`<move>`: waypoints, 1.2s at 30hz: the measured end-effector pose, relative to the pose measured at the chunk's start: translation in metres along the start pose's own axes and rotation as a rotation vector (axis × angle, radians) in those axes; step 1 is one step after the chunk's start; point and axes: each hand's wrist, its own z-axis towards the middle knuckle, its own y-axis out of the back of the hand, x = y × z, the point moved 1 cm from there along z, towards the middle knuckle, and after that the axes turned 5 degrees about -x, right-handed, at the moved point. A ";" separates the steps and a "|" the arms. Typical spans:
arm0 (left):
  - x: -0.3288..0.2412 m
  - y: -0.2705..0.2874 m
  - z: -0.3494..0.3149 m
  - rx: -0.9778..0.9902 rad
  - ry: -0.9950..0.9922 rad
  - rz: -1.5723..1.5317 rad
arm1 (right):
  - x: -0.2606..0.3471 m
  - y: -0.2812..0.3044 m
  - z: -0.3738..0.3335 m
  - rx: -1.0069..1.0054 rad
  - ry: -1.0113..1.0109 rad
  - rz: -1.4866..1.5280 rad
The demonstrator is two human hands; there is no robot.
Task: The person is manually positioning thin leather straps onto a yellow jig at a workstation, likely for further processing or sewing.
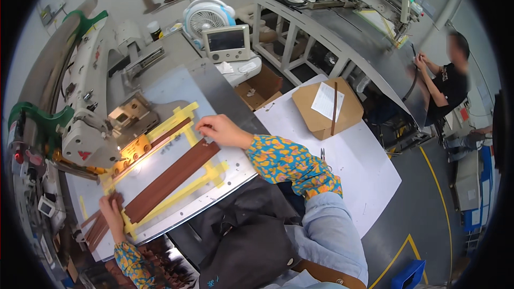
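Brown panel (174, 182), in the head view, lies flat near the counter's (242, 168) front edge and roughly parallel to it, inside a frame of yellow tape (217, 174). A narrow brown strip (174, 131) lies along the tape's far side, running toward the lit head of the sewing machine (88, 136). Judging by this layout, the work is partway: the panel and strip seem laid out, while loose strips (96, 231) at the counter's front left corner look unplaced. Whether anything is stitched cannot be told.

The panel is dark reddish brown, long and straight-sided, with lines along its length; it may be one piece or several side by side.

The right hand (222, 131) is above the panel's right end, thumb and forefinger drawn together; whether they pinch anything is unclear. The left hand's (111, 215) fingers curl over brown material beside the panel's left end; gripping or only resting, I cannot tell.
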 end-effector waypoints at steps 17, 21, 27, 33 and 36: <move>-0.091 -0.003 0.059 0.052 -0.284 0.137 | 0.084 -0.005 -0.019 0.436 0.284 -0.317; -0.097 -0.016 0.076 0.163 -0.288 0.301 | 0.080 -0.029 -0.022 0.522 0.358 -0.365; -0.094 -0.042 0.092 0.177 -0.375 0.387 | 0.069 -0.040 -0.023 0.545 0.421 -0.389; -0.086 -0.024 0.081 0.119 -0.252 0.164 | 0.054 -0.038 -0.020 0.528 0.462 -0.424; -0.077 -0.023 0.069 0.030 -0.189 0.128 | 0.042 -0.042 -0.019 0.468 0.490 -0.459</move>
